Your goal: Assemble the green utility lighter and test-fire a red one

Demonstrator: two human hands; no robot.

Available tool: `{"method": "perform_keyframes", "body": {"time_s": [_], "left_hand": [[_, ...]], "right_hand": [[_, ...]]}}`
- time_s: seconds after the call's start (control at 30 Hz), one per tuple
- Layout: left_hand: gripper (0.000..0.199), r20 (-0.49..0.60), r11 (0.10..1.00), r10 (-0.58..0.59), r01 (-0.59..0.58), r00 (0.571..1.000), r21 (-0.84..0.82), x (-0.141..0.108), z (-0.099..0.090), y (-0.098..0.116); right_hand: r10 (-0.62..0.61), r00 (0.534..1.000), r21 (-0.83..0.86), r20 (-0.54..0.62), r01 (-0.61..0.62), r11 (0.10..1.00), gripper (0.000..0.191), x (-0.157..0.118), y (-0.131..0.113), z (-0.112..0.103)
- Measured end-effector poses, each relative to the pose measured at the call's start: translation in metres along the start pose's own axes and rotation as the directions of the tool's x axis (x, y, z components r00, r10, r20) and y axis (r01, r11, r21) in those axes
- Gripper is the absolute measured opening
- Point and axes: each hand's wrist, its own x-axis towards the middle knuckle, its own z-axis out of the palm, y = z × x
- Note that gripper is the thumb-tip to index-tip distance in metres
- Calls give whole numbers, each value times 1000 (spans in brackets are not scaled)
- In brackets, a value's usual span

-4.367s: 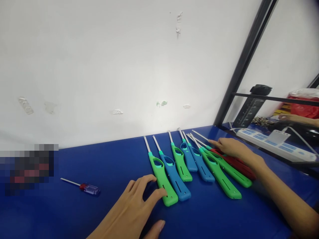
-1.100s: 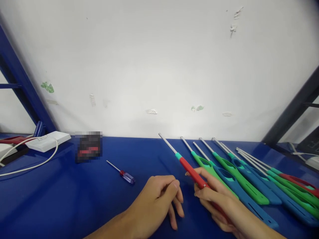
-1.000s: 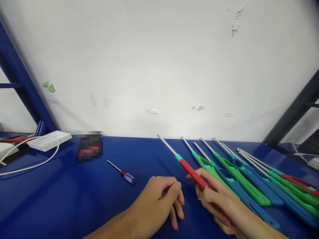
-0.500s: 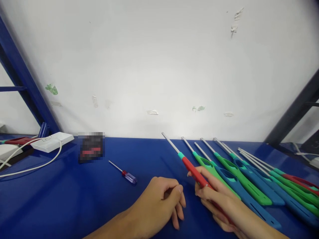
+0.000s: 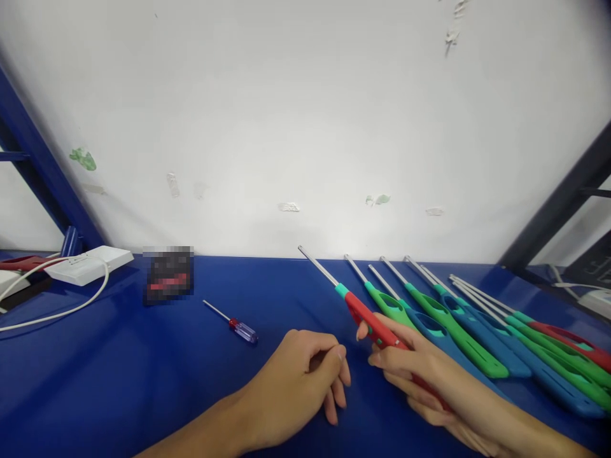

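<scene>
My right hand (image 5: 420, 372) is wrapped round a red long-necked gas lighter (image 5: 370, 318). Its metal tube slants up and left, with a teal collar at the base. Small green spots show on the lighter's side, and my palm and fingers cover the handle's lower part. My left hand (image 5: 305, 388) is just to the left, apart from the lighter. Its thumb and forefinger meet in a pinch, the other fingers curled loosely; whether anything is between them is hidden. A screwdriver (image 5: 244, 331) with a clear purple-and-red handle lies left of that hand.
Several green and blue gas lighters (image 5: 465, 337) lie side by side on the blue table (image 5: 119, 381), with a red one (image 5: 573, 337) at the far right. A pixelated dark item (image 5: 169, 277), a white box (image 5: 90, 264) and a white cable (image 5: 76, 310) are at the left.
The view has shifted slightly, so everything sits a little higher and further left. The red lighter has turned a little in my right hand, showing more of its side. My left hand keeps its pose.
</scene>
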Motion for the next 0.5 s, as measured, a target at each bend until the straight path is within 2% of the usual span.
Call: {"method": "perform_keyframes", "body": {"time_s": [0.23,0.5], "left_hand": [[49,-3,1000,8,-8,1000,9,-1,0,-1],[49,-1,1000,7,-7,1000,1,-1,-1,1]], "right_hand": [[2,1000,44,-8,-1,999,53,-1,-3,2],[-46,999,149,-14,48,988,44,5,8,0]]}}
